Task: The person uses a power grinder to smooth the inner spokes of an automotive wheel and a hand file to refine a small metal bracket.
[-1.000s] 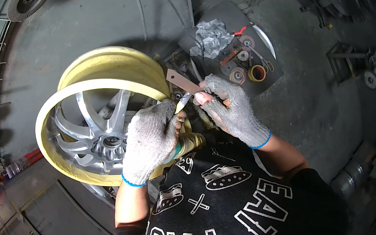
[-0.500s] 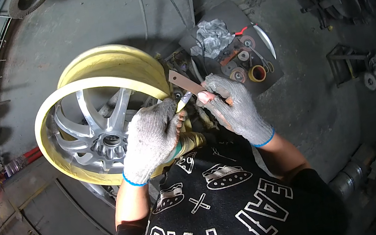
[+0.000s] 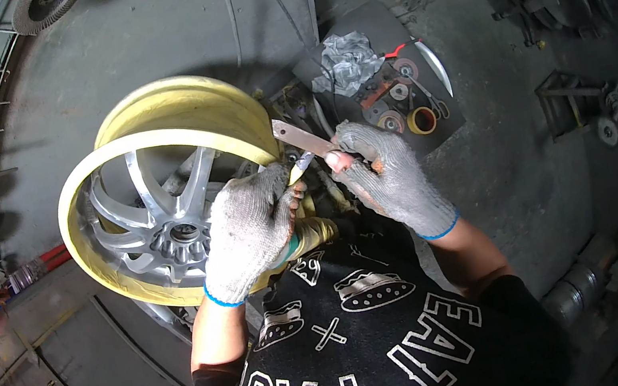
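I'm gripping slim yellow-grey piece (image 3: 299,168) in curled left hand (image 3: 245,218), pinching flat brownish strip (image 3: 302,138) by one end in nearly closed right hand (image 3: 388,174), probably leaving strip's face free. Yellow-edged wheel (image 3: 193,188) sitting at 9 o'clock from left hand, likely for easy reach.

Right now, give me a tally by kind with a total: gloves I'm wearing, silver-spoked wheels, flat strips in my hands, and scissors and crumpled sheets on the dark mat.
Grey knit gloves: 2
Silver-spoked wheel: 1
Flat strip with a hole: 1
Scissors: 1
Crumpled grey sheet: 1
Total: 6
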The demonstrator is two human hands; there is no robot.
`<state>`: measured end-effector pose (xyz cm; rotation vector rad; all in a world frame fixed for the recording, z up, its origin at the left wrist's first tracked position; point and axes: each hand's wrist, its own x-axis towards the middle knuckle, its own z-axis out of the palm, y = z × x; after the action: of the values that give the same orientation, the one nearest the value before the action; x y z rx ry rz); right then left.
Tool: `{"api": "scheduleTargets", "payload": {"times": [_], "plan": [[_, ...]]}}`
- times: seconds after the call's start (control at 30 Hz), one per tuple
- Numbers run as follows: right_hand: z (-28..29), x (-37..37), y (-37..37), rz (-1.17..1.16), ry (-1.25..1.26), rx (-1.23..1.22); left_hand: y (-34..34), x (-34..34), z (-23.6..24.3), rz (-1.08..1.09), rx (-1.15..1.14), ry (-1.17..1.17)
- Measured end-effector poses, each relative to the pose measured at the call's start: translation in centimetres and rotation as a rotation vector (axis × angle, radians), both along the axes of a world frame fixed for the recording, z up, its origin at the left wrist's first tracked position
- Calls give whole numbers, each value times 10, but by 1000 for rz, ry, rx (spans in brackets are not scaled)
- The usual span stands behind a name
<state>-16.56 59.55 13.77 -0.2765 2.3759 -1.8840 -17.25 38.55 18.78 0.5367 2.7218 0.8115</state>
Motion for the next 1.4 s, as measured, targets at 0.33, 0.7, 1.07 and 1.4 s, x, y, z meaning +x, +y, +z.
{"api": "scheduleTargets", "payload": {"times": [0.33, 0.7, 1.07, 1.4], "plan": [[-5, 4, 7, 60, -6, -17, -4, -2, -4, -1, 27, -35], [-16, 5, -11, -125, 147, -84, -1, 0, -8, -3, 92, 103], [-29, 13, -19, -186, 141, -85, -1, 2, -8, 8, 19, 43], [-38, 21, -24, -266, 8, -233, 16, 0, -2, -4, 107, 367]]}}
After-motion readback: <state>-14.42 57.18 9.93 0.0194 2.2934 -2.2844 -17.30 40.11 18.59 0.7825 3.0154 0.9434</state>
